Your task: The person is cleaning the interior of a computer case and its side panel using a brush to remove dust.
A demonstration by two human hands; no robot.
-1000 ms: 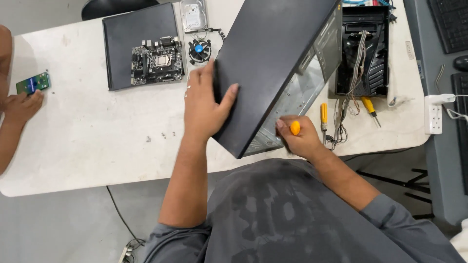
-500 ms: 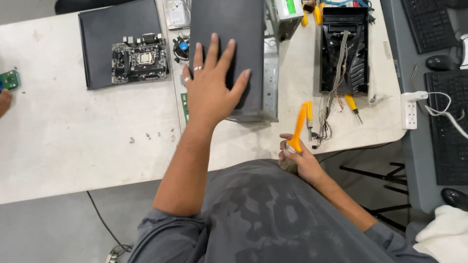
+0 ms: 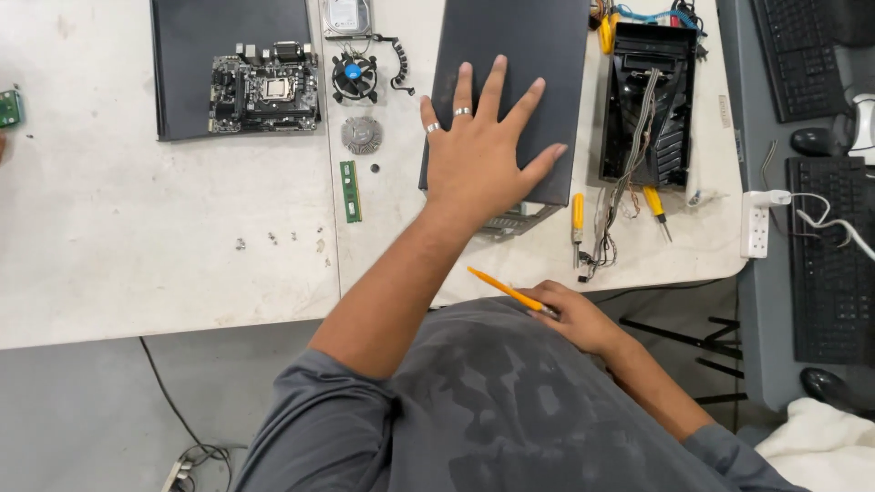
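Note:
My left hand (image 3: 483,150) lies flat with fingers spread on the dark side of a computer case (image 3: 538,46) that rests on the white table (image 3: 164,237). Two rings show on its fingers. My right hand (image 3: 574,314) is close to my body below the table's front edge, shut on a thin orange screwdriver (image 3: 497,284) that points up and left.
A motherboard (image 3: 264,87) sits on a dark panel (image 3: 228,32) at the back left, with a cooler fan (image 3: 354,75), a round heatsink (image 3: 361,134) and a green memory stick (image 3: 350,190) beside it. Right of the case: a yellow screwdriver (image 3: 577,214), an open drive cage (image 3: 652,109), a power strip (image 3: 756,223), keyboards (image 3: 829,260).
The case went from tilted on its edge to lying flat under my left hand. My right hand drew back from the table to my body with the orange screwdriver.

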